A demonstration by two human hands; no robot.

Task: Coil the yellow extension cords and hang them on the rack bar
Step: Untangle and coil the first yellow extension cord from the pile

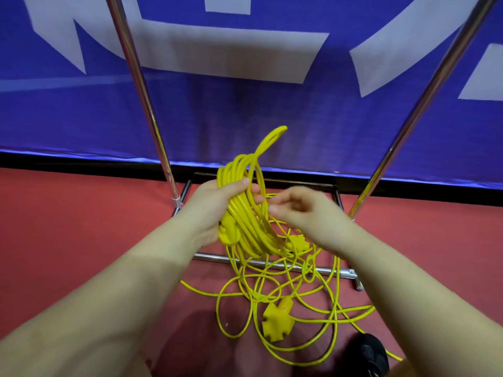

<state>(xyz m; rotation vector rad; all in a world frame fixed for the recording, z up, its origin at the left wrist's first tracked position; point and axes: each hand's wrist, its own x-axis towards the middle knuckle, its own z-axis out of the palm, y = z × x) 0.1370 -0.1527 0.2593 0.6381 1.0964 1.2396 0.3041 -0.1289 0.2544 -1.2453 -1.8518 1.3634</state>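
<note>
Left hand [217, 202] clenched around a bundle of yellow loops, the coil [245, 213], held upright; its long axis runs from 7 o'clock up to 1 o'clock, one loop poking out at the top. A plug [228, 232] sits at the heel of that grip. Right hand [302, 210] at 3 o'clock of the coil, just beside it, blurred; fingers half-curled, cannot tell whether they pinch a strand. Loose cord [272, 295] lies tangled on the red floor [68, 240] at 6 o'clock, with a multi-outlet block [277, 319] in it, draped over the rack's base bar [272, 265]. Judgement: right hand is nearer the slack, so it likely feeds the next loop.
</note>
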